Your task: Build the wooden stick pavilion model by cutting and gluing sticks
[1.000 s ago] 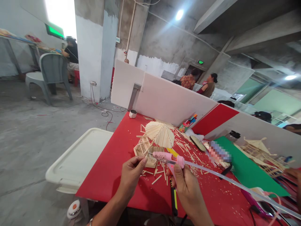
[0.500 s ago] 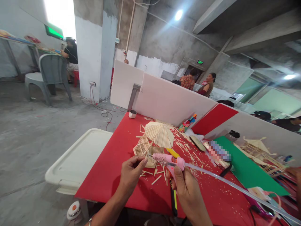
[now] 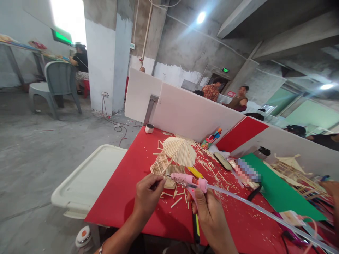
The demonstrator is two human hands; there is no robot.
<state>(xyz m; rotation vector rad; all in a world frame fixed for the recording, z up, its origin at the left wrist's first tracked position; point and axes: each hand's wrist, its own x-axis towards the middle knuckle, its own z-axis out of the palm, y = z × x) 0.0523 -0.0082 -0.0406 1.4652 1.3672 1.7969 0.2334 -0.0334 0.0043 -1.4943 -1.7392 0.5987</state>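
My right hand (image 3: pixel 210 210) is wrapped round the handle of a pink hot glue gun (image 3: pixel 185 179), and a long clear glue stick (image 3: pixel 238 198) trails from its back end. The gun's nozzle points left, close to the fingertips of my left hand (image 3: pixel 148 192). Thumb and forefinger of that hand are pinched together; whatever lies between them is too small to make out. Just behind the nozzle stands a small model of wooden sticks (image 3: pixel 159 165), partly hidden by my hands and the gun. Its fan-shaped stick roof (image 3: pixel 180 151) rests behind it on the red table (image 3: pixel 119 190).
Loose sticks (image 3: pixel 176 202) and chips litter the table. A yellow-black cutter (image 3: pixel 196 227) lies near the front edge. Markers (image 3: pixel 212 137), an eyeglass case (image 3: pixel 222 161) and a green board (image 3: pixel 280 187) are farther back. Another person's hand (image 3: pixel 331 188) is at the right, beside another stick model (image 3: pixel 293 173).
The glue gun has shifted very slightly left, its nozzle still by my left fingertips. In the background, a standing person has turned and moved a little to the right.
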